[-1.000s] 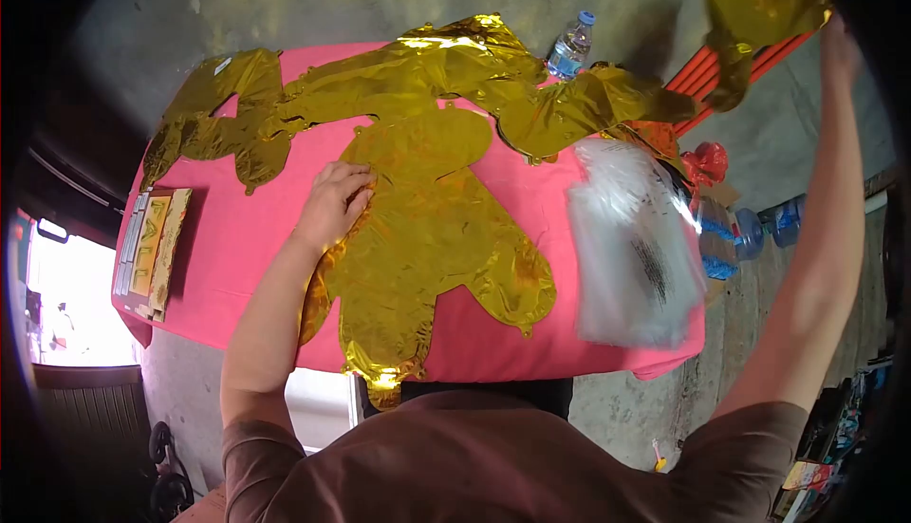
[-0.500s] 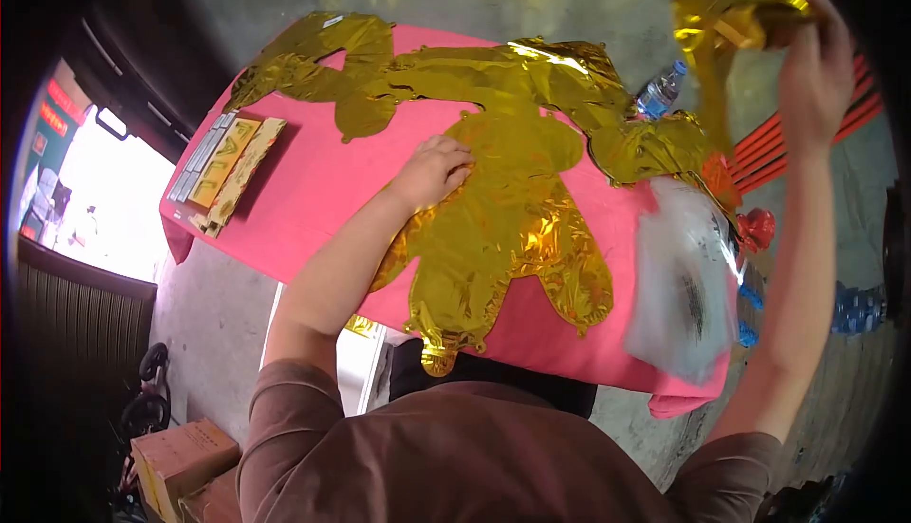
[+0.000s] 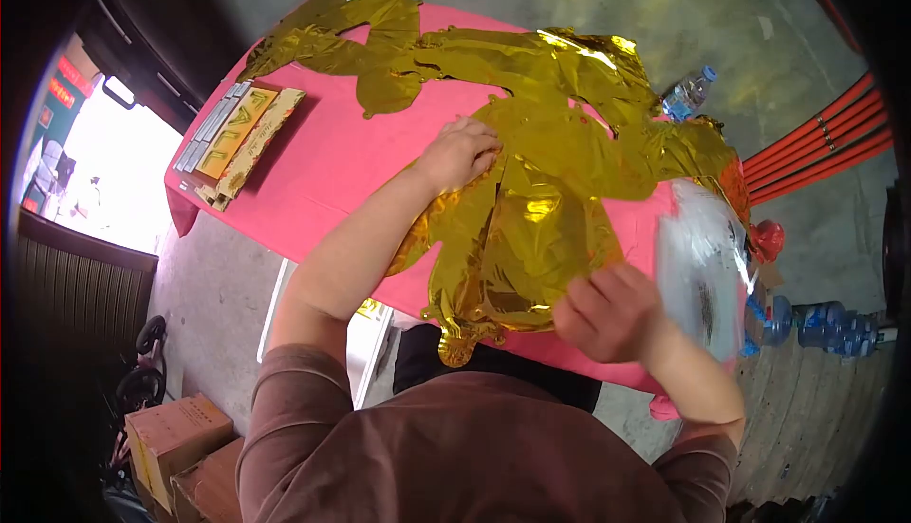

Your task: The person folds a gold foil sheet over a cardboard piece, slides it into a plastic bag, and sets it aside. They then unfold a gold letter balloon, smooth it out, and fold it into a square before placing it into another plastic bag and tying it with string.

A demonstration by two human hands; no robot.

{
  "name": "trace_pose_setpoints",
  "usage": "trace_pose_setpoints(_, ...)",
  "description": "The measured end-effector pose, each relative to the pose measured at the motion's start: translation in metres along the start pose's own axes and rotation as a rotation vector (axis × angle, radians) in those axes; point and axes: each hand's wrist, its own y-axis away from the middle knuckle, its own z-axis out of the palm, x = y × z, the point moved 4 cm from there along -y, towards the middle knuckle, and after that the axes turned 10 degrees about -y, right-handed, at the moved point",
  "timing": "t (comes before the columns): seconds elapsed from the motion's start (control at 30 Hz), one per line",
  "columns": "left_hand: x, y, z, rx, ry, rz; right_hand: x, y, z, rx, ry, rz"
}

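Flat, uninflated gold foil balloons point(image 3: 560, 143) lie spread and overlapping across a pink tablecloth point(image 3: 327, 134). My left hand point(image 3: 460, 156) rests on the middle of them, its fingers curled down against the foil. Close to the table's near edge, my right hand point(image 3: 612, 314) is closed at the lower right border of a creased gold foil balloon point(image 3: 541, 248), which lies over the others. Its fingertips are partly hidden and slightly blurred. A rounded foil tab point(image 3: 457, 347) hangs over the near edge.
A box of gold lettered packs point(image 3: 237, 139) stands at the table's left. Clear plastic bags point(image 3: 702, 267) lie at the right, and a water bottle point(image 3: 690, 93) at the far right corner. Red poles point(image 3: 816, 143) extend beyond. Cardboard boxes point(image 3: 180, 438) sit on the floor.
My right hand has come down from the raised upper right to the near table edge, bringing gold foil over the pile. My left hand stays on the foil while the view shifts slightly.
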Motion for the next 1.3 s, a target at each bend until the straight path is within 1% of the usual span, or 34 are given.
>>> trace_pose_setpoints(0.03, 0.001, 0.0, 0.0, -0.004, 0.007, 0.002, -0.008, 0.003, 0.006, -0.12, 0.084, 0.065)
trace_pose_setpoints(0.07, 0.001, -0.001, -0.001, -0.01, 0.01, -0.003, -0.017, 0.006, 0.008, -0.122, 0.083, 0.07)
trace_pose_setpoints(0.13, 0.0, 0.0, 0.0, -0.02, 0.016, -0.007, -0.028, 0.01, 0.016, -0.216, -0.152, 0.145)
trace_pose_setpoints(0.17, 0.0, -0.001, -0.001, -0.017, 0.005, -0.005, -0.029, 0.011, 0.018, -0.347, -0.32, 0.231)
trace_pose_setpoints(0.2, 0.0, -0.001, -0.001, -0.016, -0.007, -0.005, -0.025, 0.011, 0.018, -0.347, -0.321, 0.233)
trace_pose_setpoints(0.27, 0.002, 0.0, 0.0, -0.023, -0.009, -0.012, -0.004, 0.015, 0.022, -0.448, -0.672, 0.384)
trace_pose_setpoints(0.3, 0.002, 0.0, -0.001, -0.025, -0.012, -0.02, 0.015, 0.02, 0.027, -0.42, -0.712, 0.517)
trace_pose_setpoints(0.33, 0.002, 0.0, -0.002, -0.025, -0.015, -0.015, 0.036, 0.02, 0.036, -0.344, -0.624, 0.574)
trace_pose_setpoints(0.37, 0.002, 0.001, -0.002, -0.024, -0.005, -0.014, 0.058, 0.022, 0.048, -0.265, -0.533, 0.635)
trace_pose_setpoints(0.43, 0.002, -0.003, -0.001, -0.022, 0.004, 0.013, 0.093, 0.036, 0.078, -0.055, -0.498, 0.802)
trace_pose_setpoints(0.5, 0.001, -0.001, -0.002, -0.012, -0.012, 0.022, 0.104, 0.044, 0.111, 0.047, -0.361, 0.798)
trace_pose_setpoints(0.53, 0.001, -0.001, -0.002, -0.016, -0.002, 0.051, 0.107, 0.038, 0.119, -0.037, -0.365, 0.815)
trace_pose_setpoints(0.57, 0.0, -0.001, -0.001, -0.006, 0.014, 0.041, 0.107, 0.034, 0.127, -0.121, -0.367, 0.841)
trace_pose_setpoints(0.6, -0.001, -0.003, 0.0, 0.002, 0.032, 0.032, 0.105, 0.036, 0.14, -0.13, -0.324, 0.844)
trace_pose_setpoints(0.63, 0.002, -0.005, 0.0, -0.008, 0.049, 0.067, 0.104, 0.038, 0.152, -0.141, -0.285, 0.845)
trace_pose_setpoints(0.67, 0.003, -0.005, -0.003, -0.011, 0.024, 0.055, 0.102, 0.041, 0.156, -0.133, -0.278, 0.879)
trace_pose_setpoints(0.7, 0.003, -0.004, -0.005, -0.016, -0.005, 0.038, 0.098, 0.04, 0.159, -0.099, -0.283, 0.846)
trace_pose_setpoints(0.73, 0.005, -0.004, -0.005, -0.027, 0.006, 0.062, 0.096, 0.04, 0.159, -0.065, -0.286, 0.81)
trace_pose_setpoints(0.8, 0.006, -0.004, -0.007, 0.007, 0.008, 0.035, 0.094, 0.04, 0.155, -0.065, -0.295, 0.816)
trace_pose_setpoints(0.93, 0.006, -0.004, -0.006, -0.011, 0.004, 0.018, 0.097, 0.041, 0.154, -0.058, -0.306, 0.779)
trace_pose_setpoints(1.03, 0.004, -0.004, -0.005, 0.002, 0.016, 0.017, 0.102, 0.04, 0.158, -0.048, -0.302, 0.727)
trace_pose_setpoints(1.1, 0.005, -0.005, -0.005, 0.008, -0.036, 0.053, 0.104, 0.044, 0.157, -0.052, -0.321, 0.725)
trace_pose_setpoints(1.17, 0.002, -0.006, -0.006, -0.01, 0.002, 0.023, 0.106, 0.04, 0.156, -0.056, -0.351, 0.697)
trace_pose_setpoints(1.23, 0.006, -0.006, -0.01, -0.035, 0.048, 0.009, 0.111, 0.041, 0.156, -0.128, -0.283, 0.753)
trace_pose_setpoints(1.3, 0.009, -0.006, -0.012, -0.076, 0.024, -0.087, 0.112, 0.04, 0.157, -0.119, -0.293, 0.759)
